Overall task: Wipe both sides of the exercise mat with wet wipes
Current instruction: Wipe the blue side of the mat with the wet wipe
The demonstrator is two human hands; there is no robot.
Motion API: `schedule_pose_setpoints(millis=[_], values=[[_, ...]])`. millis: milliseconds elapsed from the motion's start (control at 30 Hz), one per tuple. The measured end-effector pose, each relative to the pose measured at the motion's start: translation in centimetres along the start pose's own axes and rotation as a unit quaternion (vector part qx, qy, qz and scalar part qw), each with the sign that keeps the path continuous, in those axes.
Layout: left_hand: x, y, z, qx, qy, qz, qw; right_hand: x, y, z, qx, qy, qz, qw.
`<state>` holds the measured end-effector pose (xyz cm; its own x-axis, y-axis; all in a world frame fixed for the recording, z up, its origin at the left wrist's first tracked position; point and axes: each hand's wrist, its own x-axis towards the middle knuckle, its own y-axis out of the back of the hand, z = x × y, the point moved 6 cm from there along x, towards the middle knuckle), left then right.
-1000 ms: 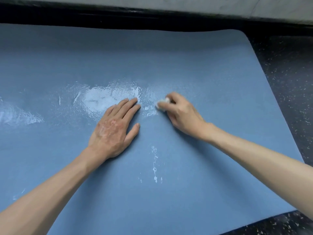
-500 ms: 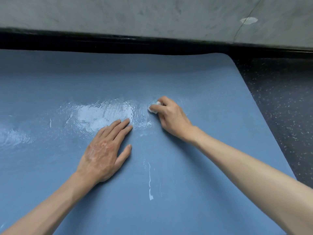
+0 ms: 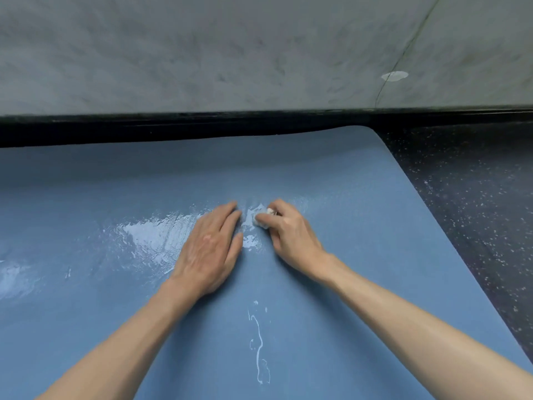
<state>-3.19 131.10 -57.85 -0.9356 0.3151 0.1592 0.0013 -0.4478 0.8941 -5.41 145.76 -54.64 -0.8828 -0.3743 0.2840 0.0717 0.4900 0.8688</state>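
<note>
Two hands are down on the blue exercise mat [image 3: 360, 197]. The mat lies flat on the dark speckled floor [image 3: 476, 197]. Its far edge runs along the black strip [image 3: 202, 125] at the foot of the grey wall [image 3: 202, 53].

Our left hand [image 3: 207, 249] lies flat on the mat with straight fingers, holds nothing and presses down. Our right hand [image 3: 291, 235] is just beside it, closer to the mat's right edge. Its curled fingers pinch a small white wet wipe [image 3: 261, 219] that touches the mat. A shiny wet patch [image 3: 153, 235] spreads from the wipe toward the mat's left edge. A thin white streak [image 3: 259, 342] sits nearer to us, between our two arms.

We think we are in the middle of wiping the top side. The parts by the far right corner and near us look dry. The next move calls for rubbing the wipe over those parts and the streak, with the flat hand stopping the mat from sliding. The wipe is tiny, so it may take many strokes. We cannot see the under side, so a flip may come later.
</note>
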Motion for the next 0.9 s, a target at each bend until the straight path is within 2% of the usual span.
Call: schedule_pose_setpoints(millis=[133, 200, 400, 500, 633, 833, 900], values=[[1.2, -0.6, -0.6, 0.012, 0.022, 0.000, 1.000, -4.9, 0.2, -2.0, 0.059, 0.057, -0.067, 0.994], [1.1, -0.7, -0.5, 0.010, 0.028, 0.004, 1.000, -3.4, 0.1, -1.2, 0.066, 0.065, -0.082, 0.992], [1.4, -0.1, -0.7, -0.009, 0.043, 0.017, 0.999, 6.9, -1.0, 1.9, 0.022, -0.021, -0.012, 0.999], [1.5, 0.1, -0.7, -0.018, 0.052, 0.023, 0.998, 4.8, -1.1, 1.3, 0.020, 0.005, -0.024, 1.000], [1.7, 0.3, -0.5, -0.026, 0.057, 0.020, 0.998, 0.9, -0.5, 0.4, 0.071, 0.051, -0.071, 0.994], [1.7, 0.2, -0.7, -0.032, 0.070, 0.001, 0.997, 9.6, -2.4, 1.7, 0.049, 0.018, -0.049, 0.997], [1.7, 0.2, -0.7, -0.034, 0.074, -0.004, 0.997, 9.5, -2.7, 1.4, 0.050, 0.012, -0.045, 0.998]])
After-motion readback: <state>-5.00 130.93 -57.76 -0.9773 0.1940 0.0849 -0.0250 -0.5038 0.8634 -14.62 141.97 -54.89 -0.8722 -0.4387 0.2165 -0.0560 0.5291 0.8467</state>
